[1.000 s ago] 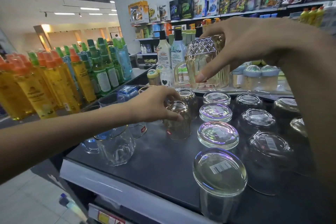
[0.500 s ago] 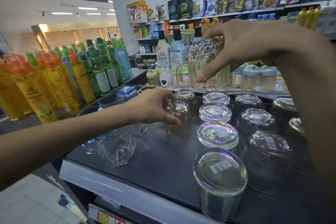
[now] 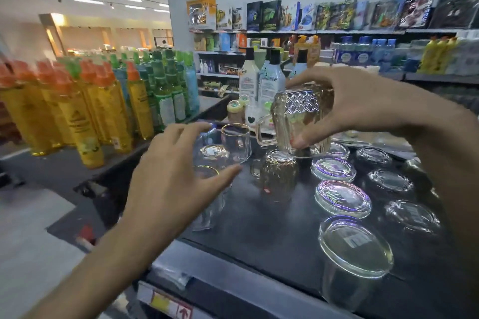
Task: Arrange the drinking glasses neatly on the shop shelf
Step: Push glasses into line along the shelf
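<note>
Amber glass is filling my right hand (image 3: 363,109): I am gripping a patterned mug (image 3: 303,116) with the thumb under its lower edge and the fingers curled over its top, its handle pointing to nine o'clock. I am holding it lifted off the dark shelf (image 3: 259,228), just above a smaller amber glass (image 3: 280,176) that is standing upside down at six o'clock from it; whether the two are touching I cannot tell. I am judging that this grip is leaving the underside free, so the mug can go down flat beside its matching colour. My left hand (image 3: 181,179) is hovering at eight o'clock from the mug, fingers spread and relaxed, holding nothing, above some clear glasses near the shelf's left edge, probably ready to steady or shift one. A gold-rimmed glass (image 3: 236,142) is standing upright at nine o'clock from the mug. At four o'clock, iridescent glasses (image 3: 342,198) are sitting inverted in a line running toward me, likely kept mouth-down against dust. Yellow bottles (image 3: 77,116) are crowding the neighbouring shelf at nine o'clock.
</note>
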Demonstrator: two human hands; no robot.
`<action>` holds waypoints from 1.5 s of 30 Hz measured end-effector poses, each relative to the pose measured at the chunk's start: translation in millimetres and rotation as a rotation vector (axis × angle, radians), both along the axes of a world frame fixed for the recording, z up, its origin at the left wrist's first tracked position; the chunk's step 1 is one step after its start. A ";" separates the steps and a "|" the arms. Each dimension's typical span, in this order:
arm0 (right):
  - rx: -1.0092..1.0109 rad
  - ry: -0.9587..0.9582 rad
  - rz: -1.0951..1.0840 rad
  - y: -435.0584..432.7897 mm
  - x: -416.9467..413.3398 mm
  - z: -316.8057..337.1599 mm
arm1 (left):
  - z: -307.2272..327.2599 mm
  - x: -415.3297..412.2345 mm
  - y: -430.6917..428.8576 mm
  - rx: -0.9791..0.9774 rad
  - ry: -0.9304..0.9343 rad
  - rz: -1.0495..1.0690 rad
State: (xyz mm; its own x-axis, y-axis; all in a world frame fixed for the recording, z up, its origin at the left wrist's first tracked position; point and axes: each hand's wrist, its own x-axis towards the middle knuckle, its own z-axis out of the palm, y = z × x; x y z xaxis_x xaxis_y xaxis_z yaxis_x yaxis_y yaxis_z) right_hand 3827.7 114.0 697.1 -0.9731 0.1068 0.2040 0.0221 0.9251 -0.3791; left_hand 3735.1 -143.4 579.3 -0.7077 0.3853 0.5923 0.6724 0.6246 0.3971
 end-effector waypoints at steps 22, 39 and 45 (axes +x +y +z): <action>-0.036 0.039 -0.274 -117.5 29.6 -40.9 | -53.4 -0.2 -43.8 0.254 0.075 -0.354; -0.413 -0.039 -0.240 -148.1 68.4 -55.9 | -92.1 67.4 -27.6 1.138 -1.454 -1.112; 0.089 -0.063 -0.377 -94.9 2.8 -43.0 | -106.2 70.7 -33.5 1.352 -1.714 -1.112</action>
State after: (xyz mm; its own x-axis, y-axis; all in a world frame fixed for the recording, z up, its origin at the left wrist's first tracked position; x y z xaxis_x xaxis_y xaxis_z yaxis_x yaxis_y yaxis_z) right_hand 3830.5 19.1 654.1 -0.8800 0.4436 0.1698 0.3870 0.8769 -0.2852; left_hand 3805.8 -176.9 473.1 -0.5148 0.8502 0.1099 -0.7550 -0.5104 0.4117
